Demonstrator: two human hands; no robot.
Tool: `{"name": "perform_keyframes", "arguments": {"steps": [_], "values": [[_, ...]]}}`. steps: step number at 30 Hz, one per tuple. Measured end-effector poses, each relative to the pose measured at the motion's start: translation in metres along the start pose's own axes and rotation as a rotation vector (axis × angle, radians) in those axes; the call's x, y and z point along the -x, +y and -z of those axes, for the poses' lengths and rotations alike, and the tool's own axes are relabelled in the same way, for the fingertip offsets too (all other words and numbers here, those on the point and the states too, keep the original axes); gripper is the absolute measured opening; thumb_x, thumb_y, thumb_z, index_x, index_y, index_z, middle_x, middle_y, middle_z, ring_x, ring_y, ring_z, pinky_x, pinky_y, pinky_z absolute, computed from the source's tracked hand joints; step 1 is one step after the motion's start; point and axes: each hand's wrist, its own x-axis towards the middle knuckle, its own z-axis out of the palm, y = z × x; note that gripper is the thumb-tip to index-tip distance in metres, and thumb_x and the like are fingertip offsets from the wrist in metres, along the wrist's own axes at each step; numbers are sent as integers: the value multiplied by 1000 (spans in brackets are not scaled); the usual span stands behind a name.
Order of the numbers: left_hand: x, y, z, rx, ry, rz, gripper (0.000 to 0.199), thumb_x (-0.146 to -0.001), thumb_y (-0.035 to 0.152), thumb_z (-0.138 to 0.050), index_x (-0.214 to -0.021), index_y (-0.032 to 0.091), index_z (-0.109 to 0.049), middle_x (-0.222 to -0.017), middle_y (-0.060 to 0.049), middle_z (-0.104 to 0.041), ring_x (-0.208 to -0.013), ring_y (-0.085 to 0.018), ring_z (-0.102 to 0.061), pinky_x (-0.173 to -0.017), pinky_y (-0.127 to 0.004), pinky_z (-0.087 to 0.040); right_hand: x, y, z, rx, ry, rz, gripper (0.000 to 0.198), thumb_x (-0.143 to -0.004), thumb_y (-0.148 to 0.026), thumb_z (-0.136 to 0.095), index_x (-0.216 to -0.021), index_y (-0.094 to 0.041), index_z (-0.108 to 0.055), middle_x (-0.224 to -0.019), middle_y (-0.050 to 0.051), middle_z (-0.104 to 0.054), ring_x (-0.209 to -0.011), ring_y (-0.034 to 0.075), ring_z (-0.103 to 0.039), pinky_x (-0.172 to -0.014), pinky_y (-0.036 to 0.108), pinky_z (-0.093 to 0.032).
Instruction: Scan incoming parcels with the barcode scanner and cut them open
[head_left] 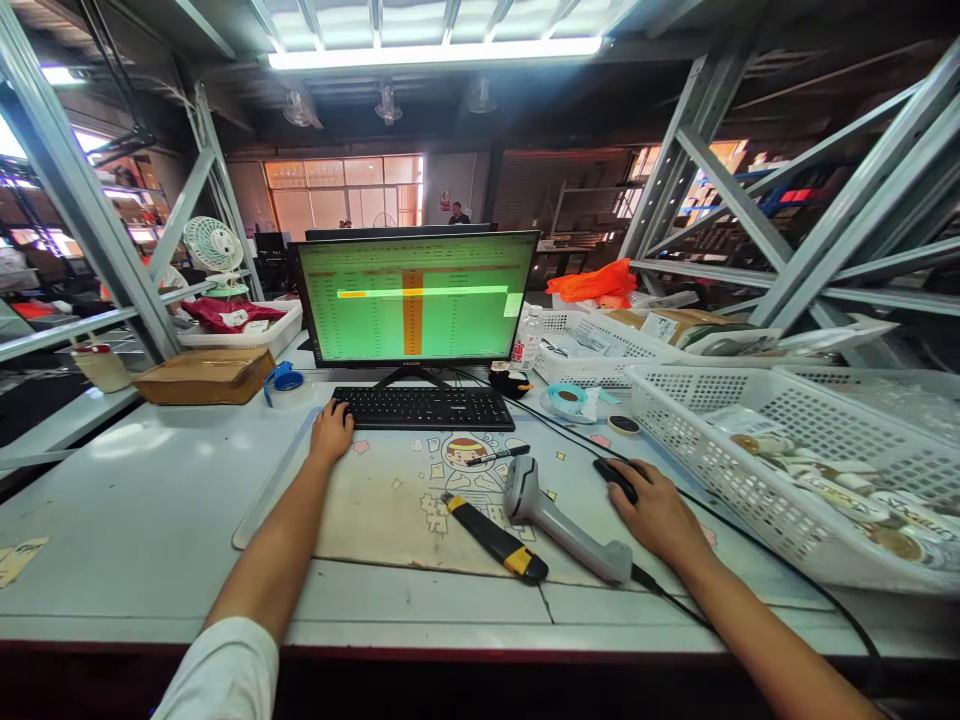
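My left hand (332,432) rests at the left end of a black keyboard (427,408), its fingers loosely spread on the keys. On the right side of the desk mat (360,510), my right hand (656,505) is wrapped over a black computer mouse (616,480). Between my arms lie a grey barcode scanner (562,525), a black and yellow utility knife (495,537) and a black marker (499,456). Behind the keyboard stands a monitor (420,300) showing a green table with an orange column and a highlighted row.
White plastic baskets (705,460) with packed goods line the right side. Tape rolls (566,400) sit near the monitor. At left are a cardboard box (206,376), a blue tape dispenser (285,380) and a fan (214,245). Metal posts (82,180) frame the desk; a person (458,213) is far behind.
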Motion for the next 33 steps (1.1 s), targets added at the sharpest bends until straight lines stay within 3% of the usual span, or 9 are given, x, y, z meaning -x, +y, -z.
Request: {"name": "perform_keyframes", "arguments": {"steps": [21,26,30,33], "values": [[1,1,4,-37,-13,-10,50,-104,34,-39,-147,18,-59,-161,-15,-45,-139,-37,-51,-117,-50,-44,0,-11,11,-5,-48,-47,53,-98,-41,-41,-135,-16,-69,-133,17,-64,-118,32,-66,-105,50,-56],[4,10,4,-66,-8,-53,52,-105,36,-40,-148,15,-58,-163,-16,-43,-147,-41,-41,-121,-55,-38,-3,-11,13,-30,-25,-38,55,-95,-44,-41,-131,-15,-70,-131,19,-64,-117,34,-67,-106,53,-55],[12,23,0,-91,-43,-117,55,-104,46,-46,-151,21,-56,-166,-11,-42,-153,-38,-34,-127,-53,-28,-3,-6,11,-114,-54,-18,54,-93,-50,-42,-129,-22,-71,-130,18,-65,-115,39,-68,-104,57,-56],[16,28,-3,-94,-74,-144,60,-103,53,-48,-154,22,-54,-166,-11,-42,-154,-36,-34,-129,-50,-25,-3,12,-5,-184,-32,32,52,-91,-55,-45,-134,-35,-68,-128,15,-66,-109,41,-71,-97,58,-60]]}}
